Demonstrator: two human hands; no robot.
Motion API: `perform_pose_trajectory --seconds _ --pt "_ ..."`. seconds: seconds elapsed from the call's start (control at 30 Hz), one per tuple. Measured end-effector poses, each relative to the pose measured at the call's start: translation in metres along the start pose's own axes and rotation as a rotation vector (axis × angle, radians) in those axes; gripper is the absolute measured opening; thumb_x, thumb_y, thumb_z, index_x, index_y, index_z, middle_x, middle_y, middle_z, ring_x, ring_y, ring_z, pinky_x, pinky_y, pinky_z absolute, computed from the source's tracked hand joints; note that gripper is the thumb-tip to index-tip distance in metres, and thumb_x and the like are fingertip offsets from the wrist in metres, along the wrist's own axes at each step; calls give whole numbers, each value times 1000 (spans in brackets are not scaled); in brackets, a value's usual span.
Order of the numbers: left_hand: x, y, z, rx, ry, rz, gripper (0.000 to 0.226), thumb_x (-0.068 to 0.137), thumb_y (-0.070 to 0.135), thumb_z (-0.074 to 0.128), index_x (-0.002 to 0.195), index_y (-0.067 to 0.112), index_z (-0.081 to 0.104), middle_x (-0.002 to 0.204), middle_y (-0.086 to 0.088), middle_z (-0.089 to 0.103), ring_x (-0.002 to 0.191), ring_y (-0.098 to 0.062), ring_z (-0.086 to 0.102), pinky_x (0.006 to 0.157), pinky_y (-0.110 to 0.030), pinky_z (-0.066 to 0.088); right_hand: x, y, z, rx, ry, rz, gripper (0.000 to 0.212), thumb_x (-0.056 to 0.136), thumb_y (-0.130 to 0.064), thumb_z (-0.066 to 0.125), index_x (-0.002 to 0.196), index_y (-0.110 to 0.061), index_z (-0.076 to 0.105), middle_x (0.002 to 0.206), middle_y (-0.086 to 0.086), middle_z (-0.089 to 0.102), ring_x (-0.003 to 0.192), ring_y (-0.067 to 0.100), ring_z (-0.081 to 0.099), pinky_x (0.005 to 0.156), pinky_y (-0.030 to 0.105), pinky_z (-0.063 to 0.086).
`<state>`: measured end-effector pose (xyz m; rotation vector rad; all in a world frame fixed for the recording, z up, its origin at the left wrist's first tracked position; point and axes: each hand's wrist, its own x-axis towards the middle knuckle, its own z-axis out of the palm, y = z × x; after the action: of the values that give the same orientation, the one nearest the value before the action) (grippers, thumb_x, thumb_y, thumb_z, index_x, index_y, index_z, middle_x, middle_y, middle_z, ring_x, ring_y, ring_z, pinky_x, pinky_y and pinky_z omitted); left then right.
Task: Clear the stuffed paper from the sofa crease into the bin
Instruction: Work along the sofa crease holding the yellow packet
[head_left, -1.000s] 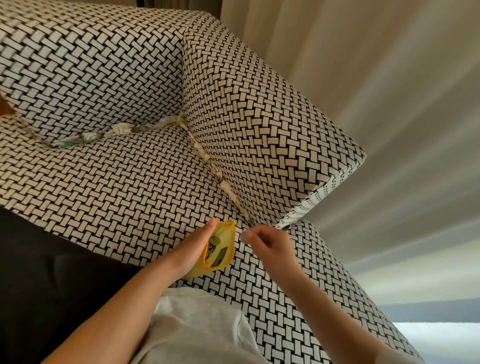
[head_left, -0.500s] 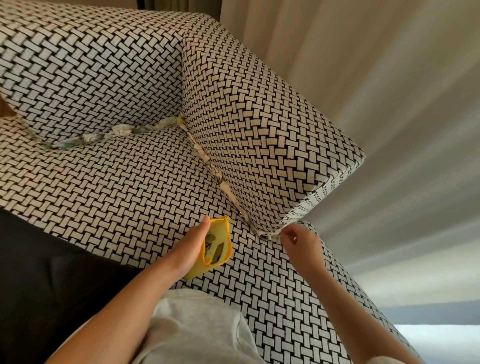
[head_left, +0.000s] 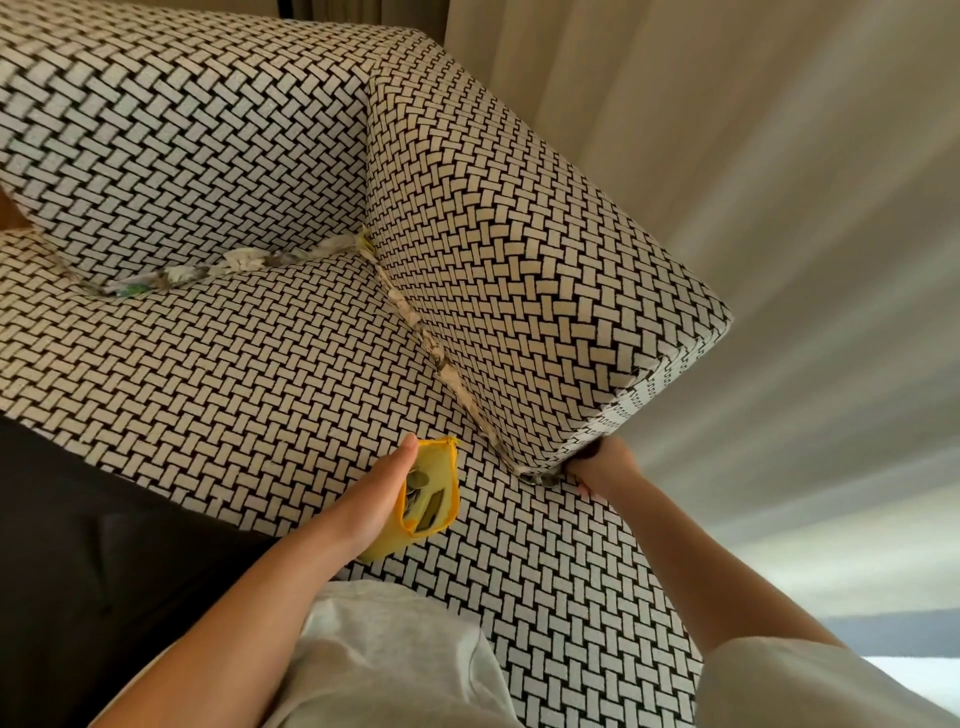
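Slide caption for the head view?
Left hand holds yellow pouch; right hand at front end of paper-stuffed sofa crease.

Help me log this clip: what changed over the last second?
The right hand moved rightward, away from the yellow pouch, to the front end of the side crease under the armrest corner. Its fingers reach in there, but whether they grip paper cannot be told. Unchanged: the left hand holds the yellow pouch open, and the stuffed paper lies along both creases.
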<state>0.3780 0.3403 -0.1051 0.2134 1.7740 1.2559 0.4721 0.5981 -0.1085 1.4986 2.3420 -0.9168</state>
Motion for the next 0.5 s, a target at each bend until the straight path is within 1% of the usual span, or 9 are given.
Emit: perform_pose_trajectory --seconds 0.07,0.1,0.2,0.27,0.3,0.4,0.5 --pt "-1 1 0 22 -5 -4 70 89 65 21 143 21 32 147 -4 34 136 -21 29 98 -26 22 5 1 0 -3 -22 8 14 82 -8 56 67 -8 58 50 5 58 46 17 54 51 30 48" --pt "-2 2 0 25 -6 0 69 90 64 21 142 20 32 147 -4 34 136 -21 29 97 -25 22 5 0 0 -16 -34 3 13 82 -9 56 68 -8 58 50 5 58 46 17 54 51 30 48" --pt "-5 4 0 34 -3 26 67 91 61 20 142 20 33 147 -5 34 136 -21 29 96 -24 21 4 -2 -6 -8 -87 4 14 84 -10 59 70 -8 56 53 4 54 44 15 50 43 23 44" --pt "-9 6 0 32 -3 41 66 92 60 20 142 19 32 147 -6 33 136 -22 28 102 -27 21 1 -1 -10 27 -125 15 19 85 -11 60 68 -7 54 52 6 50 41 14 45 35 18 36" --pt "-11 8 0 24 -3 44 65 93 57 20 143 18 32 147 -7 33 136 -23 27 104 -29 21 0 1 -11 62 -136 10 19 85 -10 61 68 -6 54 50 6 48 40 15 43 34 17 34" --pt "-15 12 0 14 -5 47 62 95 54 19 143 16 31 148 -8 31 137 -23 26 108 -31 19 -4 9 -10 173 -115 -53 16 86 -12 62 74 -3 57 50 4 43 41 14 39 36 19 32" --pt "-17 14 0 27 -6 41 62 95 54 20 143 16 32 148 -8 32 137 -23 26 108 -32 19 -12 19 -5 193 -93 -85 25 89 -23 60 71 -7 54 49 2 36 40 13 33 39 19 30"
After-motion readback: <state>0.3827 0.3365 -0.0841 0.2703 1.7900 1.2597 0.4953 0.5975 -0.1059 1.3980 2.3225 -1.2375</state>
